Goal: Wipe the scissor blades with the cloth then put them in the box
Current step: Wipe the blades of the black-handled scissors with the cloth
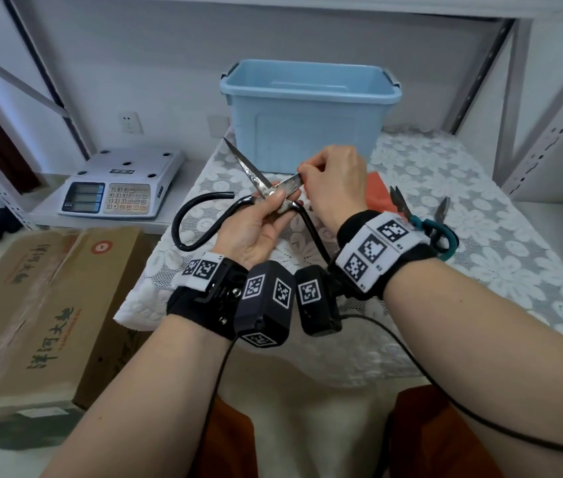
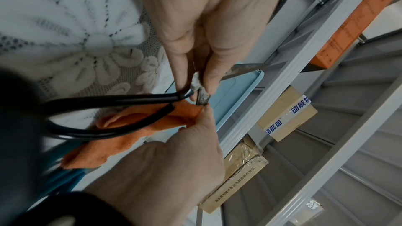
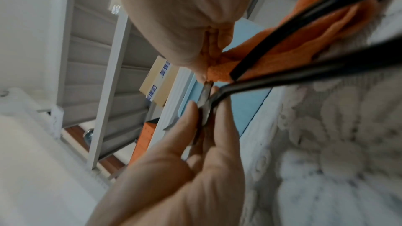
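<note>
Left hand (image 1: 255, 222) pinches the scissors (image 1: 266, 191) at the pivot; right hand (image 1: 333, 181) pinches the cloth (image 2: 139, 123) round the blade pointing 2 o'clock (blades splayed). Box (image 1: 307, 115) sits at 12.

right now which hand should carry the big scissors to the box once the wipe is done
Left, probably. The left hand already grips the black-handled scissors at the pivot, while the right hand pinches the orange cloth on a blade. The blue box sits just behind.
</note>
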